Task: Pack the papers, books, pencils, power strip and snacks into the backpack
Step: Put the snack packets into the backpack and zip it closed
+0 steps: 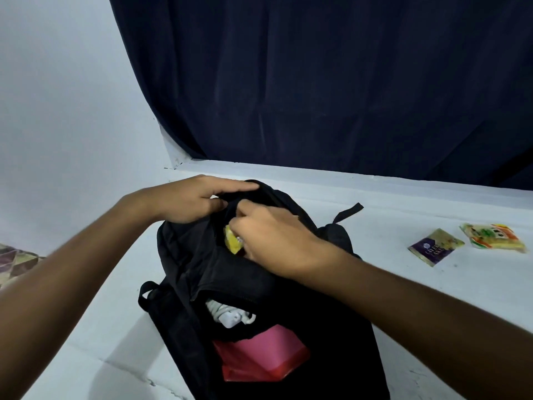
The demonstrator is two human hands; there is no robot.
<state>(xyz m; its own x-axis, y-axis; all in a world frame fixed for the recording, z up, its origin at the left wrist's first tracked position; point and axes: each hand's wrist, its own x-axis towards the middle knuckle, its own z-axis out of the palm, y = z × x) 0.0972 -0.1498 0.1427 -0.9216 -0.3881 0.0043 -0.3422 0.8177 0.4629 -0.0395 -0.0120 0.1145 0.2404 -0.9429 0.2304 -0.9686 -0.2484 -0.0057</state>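
Holding the front pocket open is the left hand's [187, 199] job in the head view: its fingers and thumb pinch the upper lip of the black backpack [184, 255] and lift it, so the mouth of that pocket stays wide enough to take something. The right hand [274, 241] reaches into the gap with fingers curled round a yellow snack packet [233, 241], pressing it down into the pocket; only a corner of the wrapper shows past the knuckles, so how deep it sits I cannot tell.

Nearer the camera the main compartment gapes open. A white power strip [230, 316] with its coiled cable lies just inside, and below it a pink and red book or folder [259, 356] sticks partly out, probably left so because the bag lies flat and nothing has been pushed home. Papers and pencils are not visible; they may be deeper inside.

On the white surface [403, 298] well to the right of the bag lie two more snacks just beside each other: a purple and gold cake packet [435, 246] and a green, white and orange noodle packet [494, 236]. I judge these are next, within easy reach of the right hand. A dark blue curtain [317, 82] hangs behind.
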